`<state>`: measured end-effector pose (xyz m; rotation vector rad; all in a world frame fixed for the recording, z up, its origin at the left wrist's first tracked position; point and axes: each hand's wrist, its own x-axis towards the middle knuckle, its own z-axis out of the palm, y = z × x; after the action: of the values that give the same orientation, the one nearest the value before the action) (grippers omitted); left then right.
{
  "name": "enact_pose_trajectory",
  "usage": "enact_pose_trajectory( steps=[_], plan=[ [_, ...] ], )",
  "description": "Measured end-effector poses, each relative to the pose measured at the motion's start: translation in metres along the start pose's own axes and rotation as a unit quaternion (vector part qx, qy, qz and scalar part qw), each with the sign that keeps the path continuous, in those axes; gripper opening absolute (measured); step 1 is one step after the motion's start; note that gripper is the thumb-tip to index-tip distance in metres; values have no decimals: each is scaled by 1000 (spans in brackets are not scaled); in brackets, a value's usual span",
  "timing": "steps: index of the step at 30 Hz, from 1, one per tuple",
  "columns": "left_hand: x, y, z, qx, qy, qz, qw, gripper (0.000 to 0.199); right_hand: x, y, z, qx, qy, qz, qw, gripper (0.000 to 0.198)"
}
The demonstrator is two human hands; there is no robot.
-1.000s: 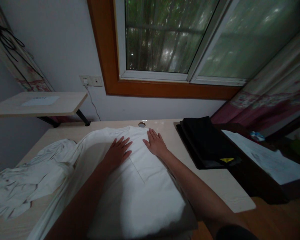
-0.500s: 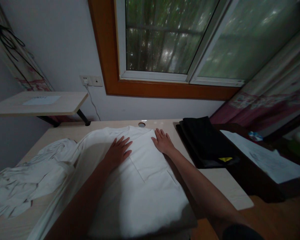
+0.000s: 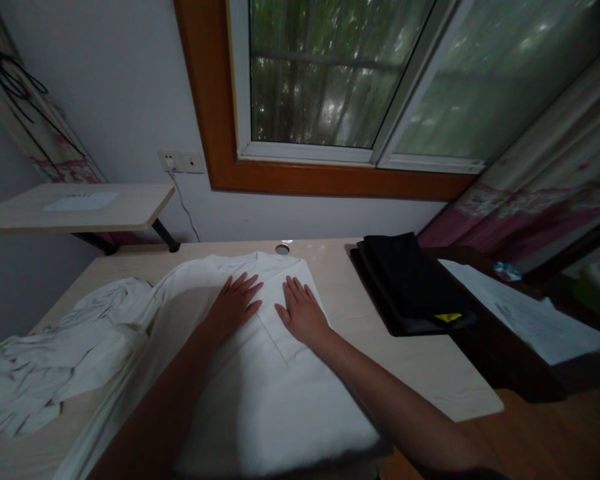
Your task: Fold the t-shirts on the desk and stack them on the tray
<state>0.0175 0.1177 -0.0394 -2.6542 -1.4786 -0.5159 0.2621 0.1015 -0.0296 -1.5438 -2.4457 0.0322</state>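
Right hand (image 3: 304, 313): I see it drawn in from the garment's right edge, a little nearer the body; it lies palm down, fingers nearly together, thumb held out.
Left hand (image 3: 233, 308): stays where it was, palm down, fingers spread, pinching nothing.
White garment (image 3: 295, 407): lies on the table (image 3: 410, 373) under both hands, its outline looking much the same to me.
Crease (image 3: 274, 341): runs slantwise between the hands.
Shift: I judge it a smoothing stroke, since neither hand grips; how hard they press, I cannot tell.
Bunched white cloth (image 3: 75, 347): on the table's left; whether it joins the garment, I cannot tell.
Black stack (image 3: 400, 280): to the right, apart from the garment.
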Motion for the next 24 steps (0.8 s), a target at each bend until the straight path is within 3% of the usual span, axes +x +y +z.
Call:
enact_pose_trajectory(
  steps=[16, 24],
  plan=[
    [6, -2, -2, -35, -20, -19, 999, 50, 0, 9, 1, -8, 22, 17, 1000, 66],
    [1, -9, -8, -56, -35, -23, 998, 50, -3, 35, -7, -13, 3, 19, 1000, 66]
  ],
)
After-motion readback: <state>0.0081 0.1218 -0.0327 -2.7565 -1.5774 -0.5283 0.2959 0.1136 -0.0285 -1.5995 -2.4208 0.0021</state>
